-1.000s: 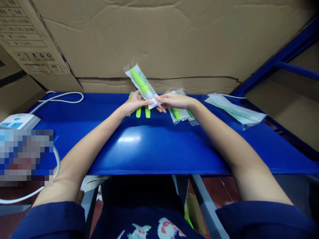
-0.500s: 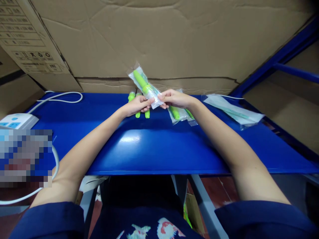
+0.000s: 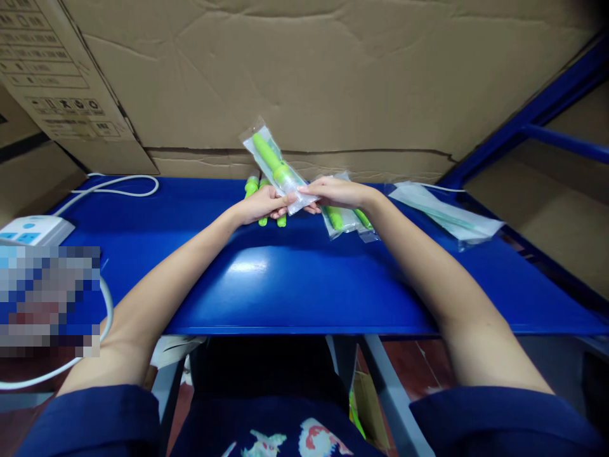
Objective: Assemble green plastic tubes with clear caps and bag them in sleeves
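Both of my hands grip the lower end of a clear plastic bag (image 3: pixel 295 202) that tilts up to the left. Inside it lies a bright green, pen-shaped item (image 3: pixel 268 152) with a clear section at its lower end. My left hand (image 3: pixel 262 204) pinches the bag's lower left side between thumb and fingers. At the lower right edge, my right hand (image 3: pixel 333 192) has its thumb on top and fingertips underneath. Several unbagged green pen-shaped items (image 3: pixel 251 185) lie partly hidden behind my left hand. More bagged green items (image 3: pixel 335 219) rest beneath my right hand.
Flat plastic bags (image 3: pixel 442 212) lie on the right of the blue table (image 3: pixel 285 285). A white power strip (image 3: pixel 35 230) and its cable (image 3: pixel 102 188) are at the left. Cardboard (image 3: pixel 304 82) stands along the back, and a blue metal frame (image 3: pixel 514 133) rises at the right.
The bag's lower end has shifted slightly right and down. My right thumb has slid a little left across the bag; both hands keep their grip.
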`<state>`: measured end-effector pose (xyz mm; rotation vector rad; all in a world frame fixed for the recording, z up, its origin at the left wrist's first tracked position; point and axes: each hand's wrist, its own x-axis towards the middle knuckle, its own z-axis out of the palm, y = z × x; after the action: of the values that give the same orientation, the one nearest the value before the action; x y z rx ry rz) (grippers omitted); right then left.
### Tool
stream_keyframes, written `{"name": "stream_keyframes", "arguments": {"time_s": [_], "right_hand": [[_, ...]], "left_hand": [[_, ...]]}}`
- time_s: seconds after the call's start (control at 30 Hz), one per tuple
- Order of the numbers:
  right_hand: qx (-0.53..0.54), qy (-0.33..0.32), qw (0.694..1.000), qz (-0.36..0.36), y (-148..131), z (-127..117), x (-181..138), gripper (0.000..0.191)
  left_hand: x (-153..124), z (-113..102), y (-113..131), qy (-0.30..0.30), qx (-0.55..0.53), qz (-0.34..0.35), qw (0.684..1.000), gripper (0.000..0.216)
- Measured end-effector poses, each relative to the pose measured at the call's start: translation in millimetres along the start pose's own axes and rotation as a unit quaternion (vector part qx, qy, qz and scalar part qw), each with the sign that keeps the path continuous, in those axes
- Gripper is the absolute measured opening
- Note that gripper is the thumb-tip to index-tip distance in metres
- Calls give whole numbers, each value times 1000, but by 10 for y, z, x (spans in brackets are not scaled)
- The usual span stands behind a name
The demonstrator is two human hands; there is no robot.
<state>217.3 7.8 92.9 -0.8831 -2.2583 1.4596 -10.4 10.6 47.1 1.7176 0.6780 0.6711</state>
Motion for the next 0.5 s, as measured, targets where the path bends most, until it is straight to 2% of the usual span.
{"name": "stream_keyframes", "arguments": {"time_s": [0.3, 0.5], "right_hand": [[-25, -14, 999, -18, 70, -19, 31, 76], [-29, -4, 999, -41, 47, -23, 27, 76]], "left_hand": [[14, -5, -12, -12, -64, 24, 998, 71], [2, 46, 43, 9, -74, 2, 997, 59]]}}
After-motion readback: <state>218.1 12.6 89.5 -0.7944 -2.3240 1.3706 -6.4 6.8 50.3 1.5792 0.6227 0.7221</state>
